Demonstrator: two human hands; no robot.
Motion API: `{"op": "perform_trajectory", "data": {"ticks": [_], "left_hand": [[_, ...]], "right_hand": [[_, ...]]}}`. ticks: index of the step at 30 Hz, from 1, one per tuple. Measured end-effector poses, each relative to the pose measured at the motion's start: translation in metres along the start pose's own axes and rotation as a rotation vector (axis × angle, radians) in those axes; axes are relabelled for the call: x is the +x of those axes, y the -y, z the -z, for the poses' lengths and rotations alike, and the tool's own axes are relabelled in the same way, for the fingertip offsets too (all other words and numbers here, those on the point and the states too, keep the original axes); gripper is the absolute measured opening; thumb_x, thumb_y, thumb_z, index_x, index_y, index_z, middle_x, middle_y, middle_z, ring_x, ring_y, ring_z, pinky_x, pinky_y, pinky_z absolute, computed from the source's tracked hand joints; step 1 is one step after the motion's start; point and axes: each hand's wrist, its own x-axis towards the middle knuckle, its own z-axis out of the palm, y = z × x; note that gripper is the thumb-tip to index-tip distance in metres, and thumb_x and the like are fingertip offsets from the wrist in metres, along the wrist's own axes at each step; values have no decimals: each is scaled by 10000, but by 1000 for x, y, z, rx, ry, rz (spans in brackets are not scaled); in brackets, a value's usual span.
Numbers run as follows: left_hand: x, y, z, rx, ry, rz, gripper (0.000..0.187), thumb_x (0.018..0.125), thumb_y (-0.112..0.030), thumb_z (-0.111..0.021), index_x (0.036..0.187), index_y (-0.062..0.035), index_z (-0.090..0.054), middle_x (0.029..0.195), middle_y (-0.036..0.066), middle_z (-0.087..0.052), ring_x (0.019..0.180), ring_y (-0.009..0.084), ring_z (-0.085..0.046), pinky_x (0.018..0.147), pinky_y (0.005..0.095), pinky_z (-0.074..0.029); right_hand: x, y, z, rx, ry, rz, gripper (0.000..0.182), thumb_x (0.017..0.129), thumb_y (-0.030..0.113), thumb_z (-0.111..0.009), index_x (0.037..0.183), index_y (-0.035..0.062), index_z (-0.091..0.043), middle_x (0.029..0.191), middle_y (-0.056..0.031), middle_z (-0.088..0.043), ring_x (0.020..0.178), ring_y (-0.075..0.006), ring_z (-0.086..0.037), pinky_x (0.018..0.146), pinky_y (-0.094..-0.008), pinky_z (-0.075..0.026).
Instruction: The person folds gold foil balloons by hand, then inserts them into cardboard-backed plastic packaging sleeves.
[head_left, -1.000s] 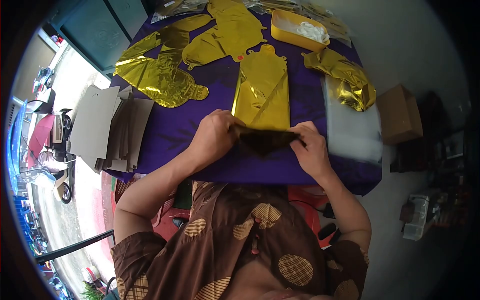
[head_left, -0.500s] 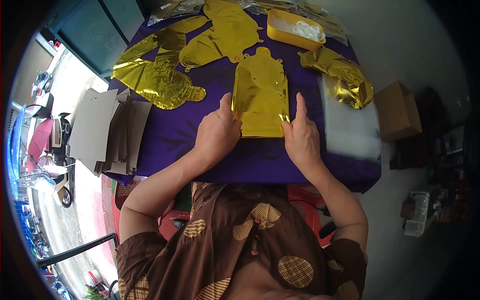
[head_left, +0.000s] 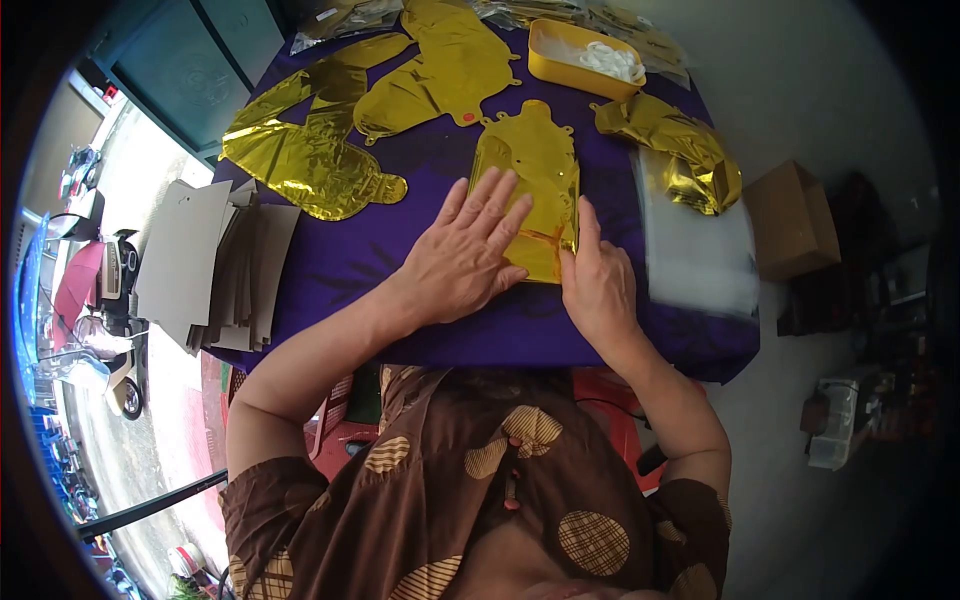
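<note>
A folded gold foil balloon (head_left: 540,170) lies flat on the purple tablecloth (head_left: 370,250) in front of me. My left hand (head_left: 467,250) rests on its near left part, palm down with the fingers spread. My right hand (head_left: 597,280) sits at the balloon's near right corner, with the index finger stretched along its right edge. Neither hand grips anything; both press on the foil.
More flat gold foil balloons (head_left: 310,160) lie at the far left, and a crumpled one (head_left: 690,160) at the right. A yellow tray (head_left: 585,62) with white pieces stands at the back. Clear plastic bags (head_left: 700,250) lie right; grey cards (head_left: 215,265) overhang the left edge. A cardboard box (head_left: 790,215) sits on the floor.
A second ago both hands held the balloon's near end lifted and folded it over. The fold went down, and my left hand has since slid forward flat onto the foil.
</note>
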Motion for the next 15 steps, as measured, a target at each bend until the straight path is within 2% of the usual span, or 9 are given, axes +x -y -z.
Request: {"op": "perform_trajectory", "data": {"ticks": [2,5,9,12,15], "left_hand": [[2,12,-16,33,116,-56,738,984,-482,-470,1526,-24,-266,1569,277,-230,1491,408,-157,1205,535,-119],[6,14,-18,97,228,-52,724,998,-526,-405,1529,-50,-279,1569,266,-241,1485,412,-175,1194,560,-139],[6,13,-16,103,236,-47,714,996,-522,-414,1527,-62,-287,1561,269,-255,1481,410,-190,1183,582,-152],[5,13,-17,101,219,-55,711,996,-516,-419,1524,-56,-292,1554,272,-266,1475,414,-203,1179,583,-165],[3,11,-16,85,207,-50,709,995,-509,-427,1517,-46,-301,1549,277,-273,1468,422,-213,1175,586,-171]], "right_hand": [[-1,2,3,-50,19,7,634,844,94,-667,1398,-52,-394,680,-163,-620,646,-320,-607,667,-442,-448],[-1,0,8,-165,-6,41,613,841,129,-680,1373,-42,-428,705,-158,-629,682,-317,-599,693,-447,-436],[-1,-14,8,-262,-30,26,608,836,181,-705,1347,-26,-449,766,-158,-644,733,-317,-584,720,-454,-418],[2,-17,14,-279,-54,-10,530,845,213,-714,1268,-27,-505,813,-172,-654,764,-324,-599,728,-453,-433],[-4,-30,20,-115,-145,12,435,857,228,-715,1165,-39,-563,834,-180,-661,805,-335,-615,748,-450,-462]]}}
